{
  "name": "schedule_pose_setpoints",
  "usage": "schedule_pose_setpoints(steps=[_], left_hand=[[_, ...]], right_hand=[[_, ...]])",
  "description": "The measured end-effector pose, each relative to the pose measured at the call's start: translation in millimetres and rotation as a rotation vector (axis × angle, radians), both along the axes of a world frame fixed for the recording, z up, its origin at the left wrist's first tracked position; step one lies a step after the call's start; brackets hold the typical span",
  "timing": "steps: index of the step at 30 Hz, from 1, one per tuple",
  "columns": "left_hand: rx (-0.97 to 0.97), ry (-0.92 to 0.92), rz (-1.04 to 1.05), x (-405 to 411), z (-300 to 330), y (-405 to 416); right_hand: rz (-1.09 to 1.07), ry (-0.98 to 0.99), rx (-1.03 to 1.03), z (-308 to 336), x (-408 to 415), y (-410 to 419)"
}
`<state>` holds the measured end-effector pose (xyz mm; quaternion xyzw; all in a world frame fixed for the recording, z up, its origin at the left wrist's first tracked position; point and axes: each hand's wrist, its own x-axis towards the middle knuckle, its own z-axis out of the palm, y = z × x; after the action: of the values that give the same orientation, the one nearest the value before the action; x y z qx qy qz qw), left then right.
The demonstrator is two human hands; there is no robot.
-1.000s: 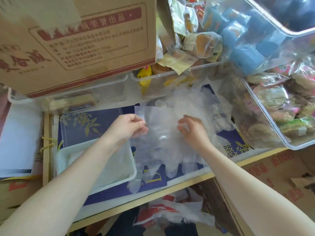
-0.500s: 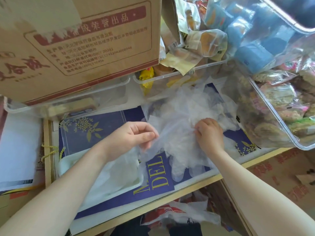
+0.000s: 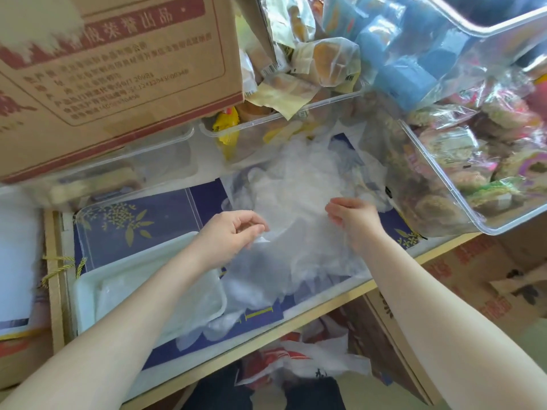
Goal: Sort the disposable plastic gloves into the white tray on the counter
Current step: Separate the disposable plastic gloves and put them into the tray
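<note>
Fingers of left hand [image 3: 233, 232] curled, pinching a clear glove edge; right hand [image 3: 352, 221] likewise curled into the heap of gloves [image 3: 296, 202], grip unclear. Best peeled off singly, lifted flat, then swung left into white tray [image 3: 85, 287] just beside. Tight above: cardboard box [image 3: 112, 69] and clear bins [image 3: 438, 208] overhang. Free room only low, along counter edge [image 3: 296, 324].

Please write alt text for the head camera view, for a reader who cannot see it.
Two bare hands, left hand and right hand, pinch clear plastic gloves heaped on a counter, beside a white tray already holding some gloves.
</note>
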<state>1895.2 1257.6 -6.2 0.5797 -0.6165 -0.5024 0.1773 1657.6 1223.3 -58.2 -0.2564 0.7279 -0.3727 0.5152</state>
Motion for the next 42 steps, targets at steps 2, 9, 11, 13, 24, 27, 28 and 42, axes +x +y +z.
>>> schedule_pose_setpoints(steps=[2,9,11,13,24,27,28,42], left_hand=[[-0.011,0.022,0.019,-1.0,0.2,2.7],[-0.003,0.062,0.108,-4.2,-5.1,13.8],[0.015,0.13,0.166,-6.3,-5.6,17.1],[0.033,0.223,0.241,-8.7,-3.0,20.7],[0.234,0.675,0.131,-16.0,16.9,32.6],[0.259,0.697,0.085,-20.4,17.5,32.3],[0.271,0.701,0.07,-21.8,18.3,32.7],[0.359,0.914,-0.287,-32.3,55.7,42.8]], right_hand=[[0.148,0.158,0.037,0.1,-0.6,0.8],[0.482,0.65,0.072,-15.1,1.8,7.7],[0.479,0.717,0.068,-16.8,3.7,11.6],[0.445,0.775,0.051,-12.8,-0.8,14.1],[0.345,0.74,-0.212,32.0,-47.9,15.7],[0.369,0.486,-0.053,39.4,-50.6,16.3],[0.383,0.406,0.012,41.9,-51.8,17.8],[0.601,-0.688,-0.347,93.7,-50.3,31.5]])
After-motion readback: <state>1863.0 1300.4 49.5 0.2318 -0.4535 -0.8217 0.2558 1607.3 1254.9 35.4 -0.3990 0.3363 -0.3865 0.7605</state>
